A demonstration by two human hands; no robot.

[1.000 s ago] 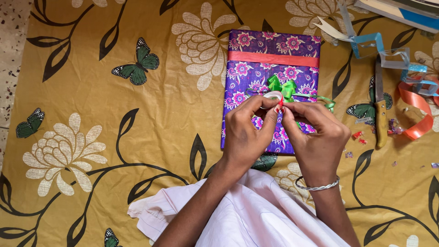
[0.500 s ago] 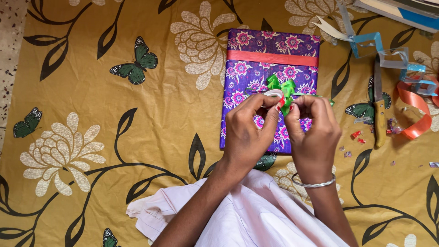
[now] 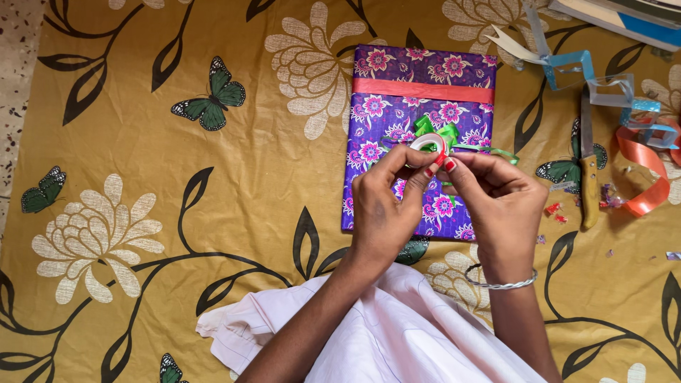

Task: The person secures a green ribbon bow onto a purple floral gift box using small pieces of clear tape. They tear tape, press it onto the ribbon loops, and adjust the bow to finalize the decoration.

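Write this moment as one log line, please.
left hand: holds tape roll | right hand: picks at tape | below: purple wrapped gift, green bow | knife on cloth

We see a knife [image 3: 588, 170] with a yellow handle on the gold butterfly-print cloth [image 3: 142, 142], blue ribbon scraps [image 3: 574, 67] and an orange ribbon curl [image 3: 645, 177] beside it.

**Open cloth to the left, clutter to the right**

Left of the purple flowered wrapped box [image 3: 397, 106] the golden printed cloth [image 3: 142, 142] lies open. Rightward, a wooden-handled knife [image 3: 588, 177], curled orange ribbon [image 3: 645, 177] and blue ribbon loops [image 3: 610, 81] crowd the way.
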